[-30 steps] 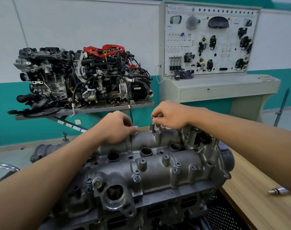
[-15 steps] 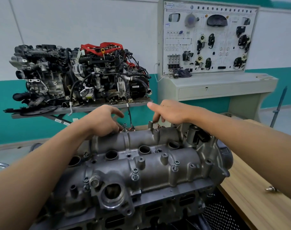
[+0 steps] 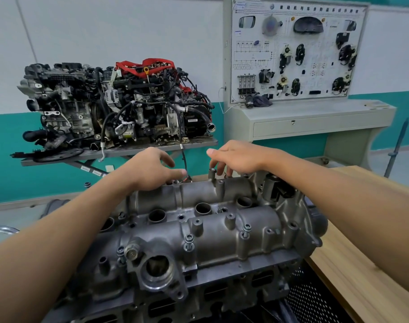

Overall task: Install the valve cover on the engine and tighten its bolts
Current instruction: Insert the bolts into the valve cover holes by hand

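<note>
The grey cast valve cover (image 3: 222, 241) sits on top of the engine (image 3: 199, 297) in the middle of the head view. Bolts (image 3: 189, 241) stand in several holes along its near edge. My left hand (image 3: 150, 170) hovers over the cover's far edge, fingers loosely spread, thumb pointing right, holding nothing. My right hand (image 3: 237, 157) is at the far edge further right, beside a raised boss (image 3: 212, 174). Its index finger is lifted and straight. Its other fingers reach down behind the cover, where their tips are partly hidden.
A complete engine (image 3: 115, 108) stands on a stand at the back left. A training board on a grey console (image 3: 292, 52) is at the back right. A wooden bench top (image 3: 362, 264) runs along the right, with black mesh (image 3: 315, 299) below it.
Both hands were curled on bolts at the cover's far edge a second ago. Their fingers have since opened and lifted off, and the camera has shifted slightly.
</note>
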{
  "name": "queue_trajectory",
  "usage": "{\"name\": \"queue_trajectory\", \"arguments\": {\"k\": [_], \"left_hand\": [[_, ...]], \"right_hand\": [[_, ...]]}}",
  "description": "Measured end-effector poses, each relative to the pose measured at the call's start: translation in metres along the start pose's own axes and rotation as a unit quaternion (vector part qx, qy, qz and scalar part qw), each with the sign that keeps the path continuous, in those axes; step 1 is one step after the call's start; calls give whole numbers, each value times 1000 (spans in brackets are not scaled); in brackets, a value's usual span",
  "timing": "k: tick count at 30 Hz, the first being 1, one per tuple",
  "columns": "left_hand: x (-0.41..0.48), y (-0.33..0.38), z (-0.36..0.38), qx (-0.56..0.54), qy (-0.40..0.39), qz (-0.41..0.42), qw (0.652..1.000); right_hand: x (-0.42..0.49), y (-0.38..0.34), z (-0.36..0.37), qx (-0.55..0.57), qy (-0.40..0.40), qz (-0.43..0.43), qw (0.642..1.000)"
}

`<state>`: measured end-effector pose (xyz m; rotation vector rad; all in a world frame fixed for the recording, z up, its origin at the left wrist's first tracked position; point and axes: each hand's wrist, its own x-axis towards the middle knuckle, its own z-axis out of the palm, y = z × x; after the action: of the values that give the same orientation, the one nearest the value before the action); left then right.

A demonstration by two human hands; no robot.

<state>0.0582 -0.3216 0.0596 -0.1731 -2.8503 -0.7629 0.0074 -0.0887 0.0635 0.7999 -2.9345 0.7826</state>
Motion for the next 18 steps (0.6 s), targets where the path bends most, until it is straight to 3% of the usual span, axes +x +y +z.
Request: {"name": "queue_trajectory", "arguments": {"k": [3, 7, 10, 14, 18], "left_hand": [[-1, 4, 2, 43, 12, 16, 999], [0, 1, -3, 58, -37, 18, 997], [0, 5, 5, 90, 10, 15, 996], [4, 13, 17, 180, 73, 1, 981], [4, 17, 16, 186, 69, -19, 980]], "right_hand": [[1, 0, -1, 9, -9, -7, 1000], [5, 3, 0, 43, -20, -1, 999], [9, 4, -2, 29, -16, 6, 999], [20, -2, -11, -4, -34, 92, 995], [39, -25, -13, -83, -133, 194, 968]]}}
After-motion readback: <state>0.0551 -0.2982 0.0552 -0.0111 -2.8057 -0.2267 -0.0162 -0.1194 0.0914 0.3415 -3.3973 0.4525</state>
